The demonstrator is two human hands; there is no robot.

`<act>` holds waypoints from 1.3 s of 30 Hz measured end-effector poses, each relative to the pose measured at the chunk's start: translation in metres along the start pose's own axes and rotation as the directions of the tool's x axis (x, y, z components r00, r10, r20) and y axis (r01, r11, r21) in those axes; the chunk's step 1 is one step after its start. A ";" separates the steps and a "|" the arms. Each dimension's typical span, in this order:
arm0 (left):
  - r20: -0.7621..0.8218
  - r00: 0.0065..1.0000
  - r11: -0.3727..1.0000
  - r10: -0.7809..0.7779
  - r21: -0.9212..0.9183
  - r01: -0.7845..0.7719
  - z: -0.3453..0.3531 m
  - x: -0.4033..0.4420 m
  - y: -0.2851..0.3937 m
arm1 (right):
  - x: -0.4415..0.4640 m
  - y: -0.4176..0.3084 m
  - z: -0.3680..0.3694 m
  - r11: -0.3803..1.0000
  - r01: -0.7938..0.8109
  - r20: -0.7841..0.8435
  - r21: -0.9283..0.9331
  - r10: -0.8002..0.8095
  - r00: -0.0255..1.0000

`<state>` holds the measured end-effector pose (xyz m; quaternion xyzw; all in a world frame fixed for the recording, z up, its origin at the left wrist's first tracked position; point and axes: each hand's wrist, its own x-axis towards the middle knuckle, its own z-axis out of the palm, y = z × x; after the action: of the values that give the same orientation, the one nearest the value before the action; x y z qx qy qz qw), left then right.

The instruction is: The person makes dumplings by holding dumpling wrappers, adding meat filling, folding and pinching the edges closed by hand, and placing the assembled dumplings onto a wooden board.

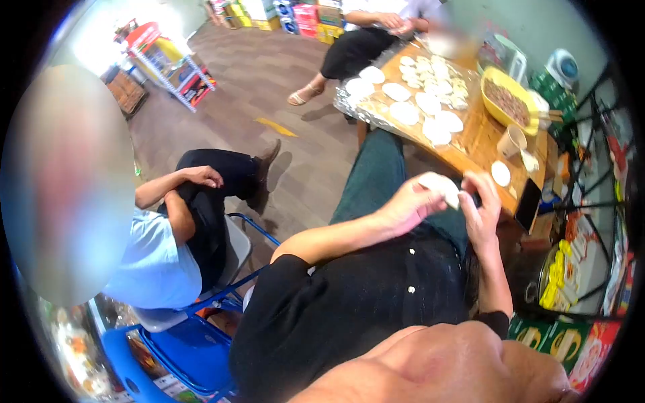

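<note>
A pale folded dumpling [441,187] is held above my lap between both hands. My left hand [411,205] grips it from the left, fingers closed round its side. At its right edge, my right hand [481,207] has its thumb and fingertips pressed near the dough. On the wooden table [478,144] lie flat round wrappers [404,113] and rows of shaped dumplings [437,75]. A yellow bowl [494,79] holds brown filling [505,101]. Nearer to me are a paper cup [512,140], a single wrapper [500,173] and a dark phone [529,204] at the edge.
A seated person [158,258] is on the left beside a blue folding chair [185,352]. Another person [356,50] sits at the table's far end, hands together. A black rack [598,228] with packets stands on the right. Boxes [306,20] line the far wall.
</note>
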<state>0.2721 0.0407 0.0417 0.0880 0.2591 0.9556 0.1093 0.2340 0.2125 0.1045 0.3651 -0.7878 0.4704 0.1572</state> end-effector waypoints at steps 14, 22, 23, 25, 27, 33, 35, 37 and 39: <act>-0.027 0.986 0.968 0.163 0.196 -0.155 -0.002 0.009 0.045 | 0.014 0.004 0.026 0.928 -0.267 0.024 0.259 0.270 0.962; -0.023 0.992 0.946 0.125 0.304 -0.113 0.002 0.003 0.052 | 0.015 -0.008 0.029 0.947 -0.193 0.010 0.257 0.197 0.980; -0.033 0.997 0.936 0.072 0.347 -0.057 -0.007 0.005 0.052 | 0.014 -0.007 0.028 0.946 -0.198 0.010 0.258 0.202 0.979; -0.056 0.997 0.925 0.060 0.379 -0.035 -0.004 0.006 0.055 | 0.012 -0.005 0.027 0.949 -0.208 0.041 0.236 0.204 0.978; -0.080 0.996 0.913 0.047 0.408 -0.011 -0.005 0.006 0.056 | 0.009 -0.003 0.029 0.949 -0.213 0.049 0.233 0.207 0.977; -0.076 0.996 0.780 0.054 0.625 0.006 -0.004 0.011 0.055 | 0.009 0.003 0.030 0.967 -0.193 0.049 0.166 0.187 0.981; -0.091 0.995 0.774 0.029 0.632 0.035 -0.004 0.010 0.055 | 0.007 0.004 0.031 0.977 -0.160 0.041 0.139 0.156 0.987; -0.113 0.994 0.765 0.003 0.640 0.070 -0.001 0.009 0.056 | 0.004 0.003 0.034 0.971 -0.183 0.011 0.153 0.184 0.983; -0.119 0.993 0.761 0.003 0.645 0.075 0.000 0.010 0.056 | 0.001 0.005 0.036 0.967 -0.190 -0.015 0.171 0.196 0.981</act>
<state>0.2533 -0.0042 0.0714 0.0612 0.5807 0.8083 0.0756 0.2332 0.1827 0.0837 0.2912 -0.7743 0.5543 0.0918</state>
